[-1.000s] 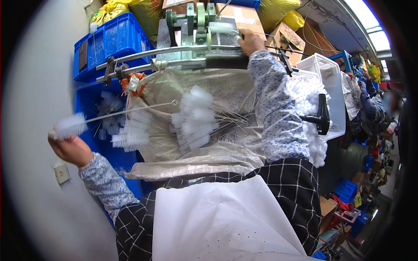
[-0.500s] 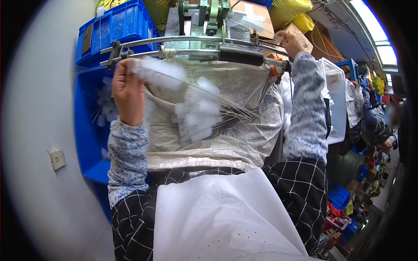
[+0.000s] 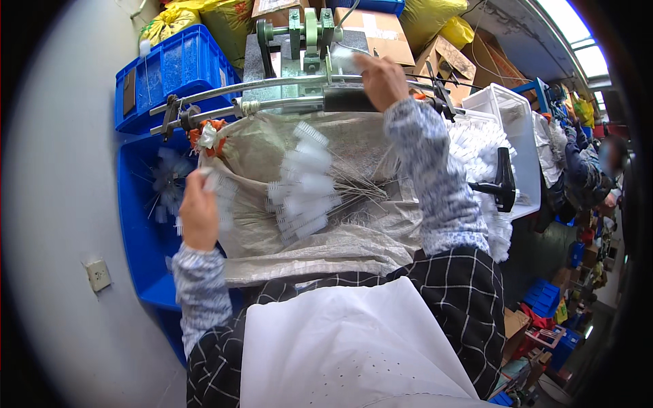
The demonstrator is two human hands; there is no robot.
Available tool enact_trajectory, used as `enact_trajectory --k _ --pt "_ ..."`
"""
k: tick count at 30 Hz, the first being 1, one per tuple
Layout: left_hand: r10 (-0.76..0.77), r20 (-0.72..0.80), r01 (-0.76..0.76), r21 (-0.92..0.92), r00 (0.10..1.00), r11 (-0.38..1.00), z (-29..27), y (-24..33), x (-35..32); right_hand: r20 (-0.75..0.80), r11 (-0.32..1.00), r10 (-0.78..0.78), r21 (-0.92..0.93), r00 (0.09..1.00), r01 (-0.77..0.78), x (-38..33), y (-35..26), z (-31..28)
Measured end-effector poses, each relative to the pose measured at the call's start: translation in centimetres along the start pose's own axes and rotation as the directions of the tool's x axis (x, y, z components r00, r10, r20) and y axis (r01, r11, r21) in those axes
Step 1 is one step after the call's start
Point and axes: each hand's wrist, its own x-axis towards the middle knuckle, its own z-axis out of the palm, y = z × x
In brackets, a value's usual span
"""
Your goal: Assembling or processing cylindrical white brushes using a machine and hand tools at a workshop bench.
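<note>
The left hand (image 3: 198, 212) is closing its fingers around a white bristle brush (image 3: 219, 190) at the edge of the grey sack (image 3: 354, 238) of brushes. Farther off, the right hand (image 3: 382, 78) is gripping something white at the green metal machine (image 3: 306, 34), beside the blue crate (image 3: 178, 68).

Colours I see: blue crates (image 3: 173, 64) top left, blue bin (image 3: 146, 231) below. Grey-beige woven sack (image 3: 354, 238) holding white-bristled brushes (image 3: 303, 180) on grey wire stems. Sleeves (image 3: 435, 183) blue-white speckled, apron (image 3: 340, 347) plain white over black cloth with white grid check. Machine head (image 3: 306, 30) green, lever handle (image 3: 505, 180) black, white tub (image 3: 510, 115) right, yellow bags (image 3: 445, 24) up top.
</note>
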Motion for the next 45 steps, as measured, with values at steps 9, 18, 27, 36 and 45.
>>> enact_trajectory --k 9,18,27,36,45 --pt "-0.315 0.174 0.27 0.241 0.933 0.932 -2.3 -8.0 -6.0 0.241 0.977 0.207 -0.093 0.948 -0.19 3.6 0.4 2.8" --pt "-0.397 0.182 0.338 0.286 0.899 0.896 -2.4 -8.7 -6.7 0.244 0.974 0.227 -0.055 0.943 -0.22 3.5 0.8 2.9" --pt "-0.401 0.163 0.386 0.12 0.901 0.915 -1.4 -9.2 -6.5 0.293 0.963 0.269 -0.067 0.917 -0.261 3.7 0.6 2.7" --pt "-0.42 0.196 0.436 -0.045 0.886 0.899 -0.4 -9.8 -5.9 0.309 0.977 0.179 -0.166 0.934 -0.132 4.5 1.5 4.2" --pt "-0.121 -0.202 0.058 -0.294 0.972 0.954 -4.8 -9.2 -4.3 0.203 0.902 0.431 -0.072 0.879 -0.426 1.9 2.8 3.1"
